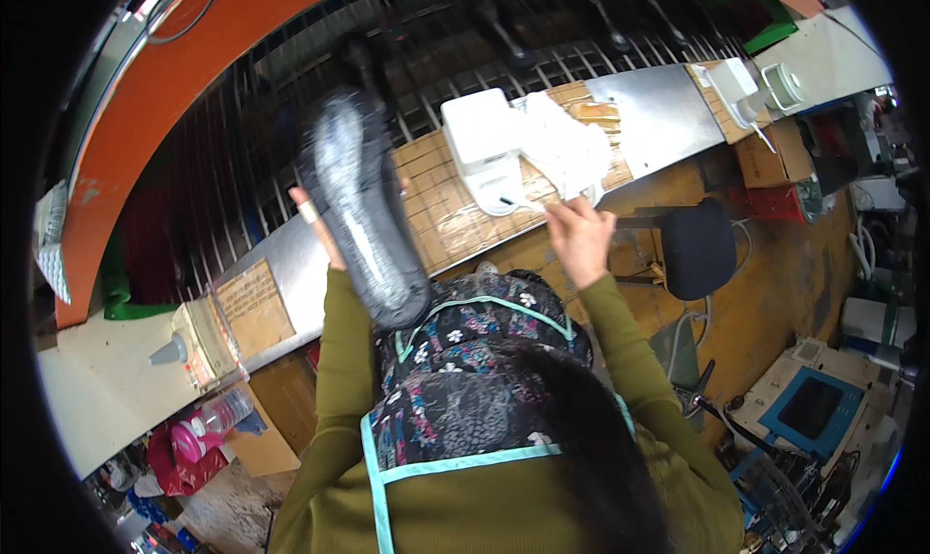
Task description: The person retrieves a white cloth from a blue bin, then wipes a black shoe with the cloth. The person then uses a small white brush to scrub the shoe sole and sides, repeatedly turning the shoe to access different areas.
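My left hand (pixel 325 232) grips a black shoe sole (pixel 363 220) from its left side, and a pale wrap shows on one finger. The sole is tilted, and its inner face has a wet-looking shine. Most of that hand is hidden behind it. To the right, my right hand (pixel 581 239) is closed around a thin white stick-like brush (pixel 530 205). The brush's dark tip is over the near end of a white plastic dispenser (pixel 484 133) with a low tray. Crumpled white material (pixel 567 147) lies beside the dispenser.
Beyond the bench runs a conveyor of metal rods (pixel 426 79) carrying several dark soles (pixel 499 31), under an orange frame (pixel 194 50). Taped cardboard (pixel 426 205) covers part of the metal bench edge. A black chair (pixel 697 249) stands right. Another white dispenser (pixel 731 79) sits farther right.
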Demonstrator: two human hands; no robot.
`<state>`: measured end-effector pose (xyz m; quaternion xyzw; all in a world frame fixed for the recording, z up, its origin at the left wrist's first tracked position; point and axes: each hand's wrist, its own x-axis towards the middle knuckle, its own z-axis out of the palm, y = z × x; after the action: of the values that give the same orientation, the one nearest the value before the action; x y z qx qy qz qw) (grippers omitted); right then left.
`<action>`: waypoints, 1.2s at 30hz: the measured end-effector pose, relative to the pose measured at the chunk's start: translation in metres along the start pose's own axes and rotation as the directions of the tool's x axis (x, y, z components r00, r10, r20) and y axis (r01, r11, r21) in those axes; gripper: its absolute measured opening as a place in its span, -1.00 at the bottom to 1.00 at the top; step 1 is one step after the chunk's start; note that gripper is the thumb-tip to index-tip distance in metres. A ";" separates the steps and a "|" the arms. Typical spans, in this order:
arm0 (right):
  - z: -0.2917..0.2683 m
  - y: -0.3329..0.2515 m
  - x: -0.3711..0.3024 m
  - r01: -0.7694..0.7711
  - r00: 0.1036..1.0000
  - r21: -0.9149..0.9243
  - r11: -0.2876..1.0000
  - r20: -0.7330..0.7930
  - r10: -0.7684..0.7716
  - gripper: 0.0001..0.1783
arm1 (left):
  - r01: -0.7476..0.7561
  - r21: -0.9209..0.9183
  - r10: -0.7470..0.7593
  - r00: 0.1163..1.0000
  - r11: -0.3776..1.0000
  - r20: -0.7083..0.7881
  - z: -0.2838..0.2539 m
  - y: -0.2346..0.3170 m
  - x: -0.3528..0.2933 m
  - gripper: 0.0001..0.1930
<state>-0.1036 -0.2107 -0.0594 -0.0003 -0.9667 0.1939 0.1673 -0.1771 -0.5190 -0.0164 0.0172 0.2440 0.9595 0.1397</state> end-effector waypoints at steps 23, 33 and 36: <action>0.056 0.082 0.140 -0.176 0.982 0.085 0.981 0.086 0.169 -0.82 | -0.143 -0.020 0.127 0.927 0.990 -0.353 -0.052 0.014 -0.043 -0.11; 0.073 0.114 0.138 -0.124 0.992 0.277 0.953 0.000 0.129 -0.84 | -0.162 -0.033 0.140 0.926 0.986 -0.350 -0.050 0.010 -0.042 -0.10; 0.049 0.138 0.140 -0.350 0.920 0.443 0.825 -0.002 0.391 -0.79 | -0.167 -0.036 0.144 0.925 0.985 -0.352 -0.048 0.010 -0.042 -0.10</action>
<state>-0.2608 -0.0920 -0.1088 -0.1595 -0.8715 0.4328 0.1667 -0.1444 -0.5612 -0.0528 -0.1380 0.2312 0.9629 0.0184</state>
